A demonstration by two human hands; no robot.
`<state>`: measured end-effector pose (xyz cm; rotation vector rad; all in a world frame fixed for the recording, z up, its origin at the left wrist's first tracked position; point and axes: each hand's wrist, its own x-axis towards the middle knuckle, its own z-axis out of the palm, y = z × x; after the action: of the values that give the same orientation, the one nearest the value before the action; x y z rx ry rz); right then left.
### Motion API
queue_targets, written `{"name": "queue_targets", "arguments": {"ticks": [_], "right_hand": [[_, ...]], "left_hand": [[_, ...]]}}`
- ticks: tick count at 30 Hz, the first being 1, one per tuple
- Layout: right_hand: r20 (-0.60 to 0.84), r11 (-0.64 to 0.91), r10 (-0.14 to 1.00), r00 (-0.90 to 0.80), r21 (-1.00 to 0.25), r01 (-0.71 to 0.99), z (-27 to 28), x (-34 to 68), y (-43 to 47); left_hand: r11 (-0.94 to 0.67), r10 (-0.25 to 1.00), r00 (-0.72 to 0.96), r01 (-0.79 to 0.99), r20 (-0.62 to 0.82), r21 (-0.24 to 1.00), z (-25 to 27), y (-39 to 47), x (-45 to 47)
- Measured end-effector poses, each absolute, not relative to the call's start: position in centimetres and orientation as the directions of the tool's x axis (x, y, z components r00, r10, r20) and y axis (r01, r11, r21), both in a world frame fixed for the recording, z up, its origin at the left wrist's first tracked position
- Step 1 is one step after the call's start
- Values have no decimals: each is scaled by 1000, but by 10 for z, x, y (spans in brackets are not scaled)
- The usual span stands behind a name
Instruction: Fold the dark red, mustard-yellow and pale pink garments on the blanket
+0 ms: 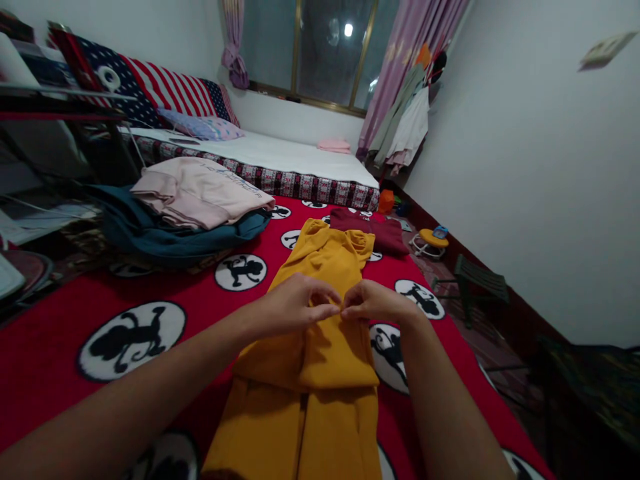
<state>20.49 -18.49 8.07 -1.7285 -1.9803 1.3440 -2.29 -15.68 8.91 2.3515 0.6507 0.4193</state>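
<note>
A pair of mustard-yellow trousers (335,360) lies lengthwise before me on a red blanket (280,263) with monkey figures in white circles. Its gathered cuffs are at the far end, and a layer of the cloth is folded over nearer to me. Above the middle of the trousers, my left hand (305,303) and my right hand (375,303) meet at the fingertips. Both have thumb and fingers drawn together in a pinch. Whatever is between the fingertips, if anything, is too small to make out. A folded maroon garment (390,235) lies just beyond the cuffs.
To the left, a folded pale pink garment (200,190) rests on dark teal cloth (150,233). A white-topped bed (280,153) stands below the window. Along the right side are a small yellow stool (433,239) and a dark green folding stool (480,280).
</note>
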Motion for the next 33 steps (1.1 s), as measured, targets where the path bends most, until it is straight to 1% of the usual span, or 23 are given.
{"name": "queue_targets", "arguments": {"ticks": [1,2,3,4,6,7,8,10,11,13,14,16,18,19,21,23,25,28,33], "right_hand": [[-430,-110,851,-302,-708,698,77,201,-184],[-460,-131,836,-300,-698,704,73,198,-183],[-487,-152,821,-298,-690,708,70,197,-182],[-502,-164,812,-298,-687,708,68,196,-181],[-465,-151,837,-289,-703,695,65,196,-178],[-409,-129,873,-264,-717,685,63,197,-176],[-322,-100,922,-214,-732,674,60,198,-173],[-73,-25,996,-44,-747,664,54,199,-166],[59,11,997,50,-745,667,50,199,-162],[277,69,940,197,-723,688,42,199,-154],[362,94,902,237,-699,709,38,200,-150],[488,134,835,253,-628,767,32,201,-139],[545,143,815,196,-518,844,27,204,-126],[530,125,834,154,-453,883,25,206,-119],[400,51,912,87,-323,945,21,209,-104],[230,-29,970,76,-200,979,16,212,-91],[131,-84,986,99,-118,990,12,214,-82],[109,-114,987,122,-70,991,8,214,-80],[96,-126,987,132,-63,990,23,206,-89]], "left_hand": [[-722,580,782,364,229,588,78,-153,-18],[-767,581,764,397,282,504,67,-149,-15],[-796,566,775,428,279,428,55,-145,-12],[-816,546,805,446,234,368,44,-141,-11],[-835,512,850,460,120,303,27,-135,-10],[-836,509,856,467,90,287,22,-134,-10],[-834,516,853,478,81,275,19,-134,-10],[-826,533,842,498,82,265,17,-135,-10],[-822,540,837,502,90,268,18,-136,-9],[-821,541,834,495,110,283,18,-137,-9],[-822,539,834,490,120,291,19,-137,-8],[-820,540,831,485,131,303,19,-137,-8],[-814,546,828,490,126,311,19,-137,-8],[-812,548,827,491,124,315,19,-137,-8],[-808,552,825,492,122,325,19,-137,-8],[-805,554,824,492,123,332,17,-137,-8],[-807,552,823,487,136,334,16,-136,-7],[-811,551,819,479,161,336,14,-135,-7],[-810,549,818,471,170,350,14,-135,-7]]}}
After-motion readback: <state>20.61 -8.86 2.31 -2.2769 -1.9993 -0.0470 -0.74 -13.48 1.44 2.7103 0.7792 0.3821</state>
